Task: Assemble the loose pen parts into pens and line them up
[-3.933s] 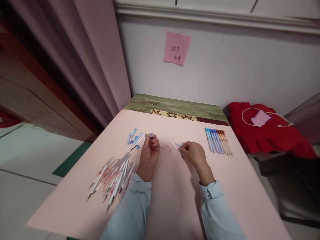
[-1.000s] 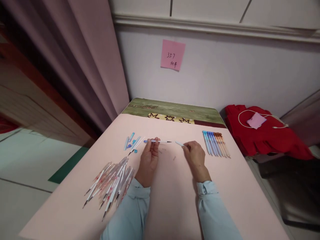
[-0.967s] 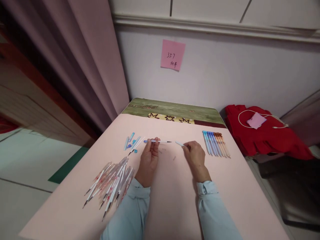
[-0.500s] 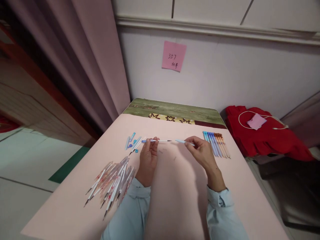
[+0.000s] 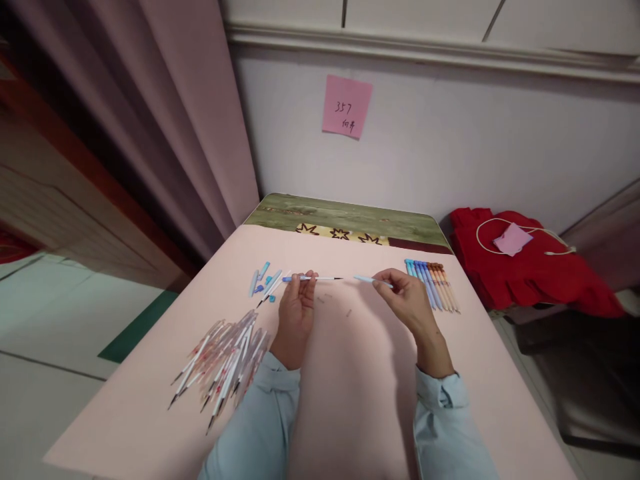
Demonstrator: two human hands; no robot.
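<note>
My left hand (image 5: 296,313) pinches a thin white pen refill with a blue end (image 5: 311,279), held level with its dark tip pointing right. My right hand (image 5: 409,303) pinches a light blue pen barrel (image 5: 369,281) that points left toward the refill's tip, a small gap between them. Both hands hover over the pink table top (image 5: 350,400).
A heap of loose refills (image 5: 223,360) lies at the left. Blue pen parts (image 5: 265,281) lie beyond my left hand. A row of blue and orange pens (image 5: 433,285) lies at the right. Small springs (image 5: 334,303) lie between my hands. A red cloth with a cable (image 5: 525,260) sits off the table.
My left hand turned the refill level, tip to the right. My right hand lifted the blue barrel off the table and drew it out to the right, pointing it at the refill.
</note>
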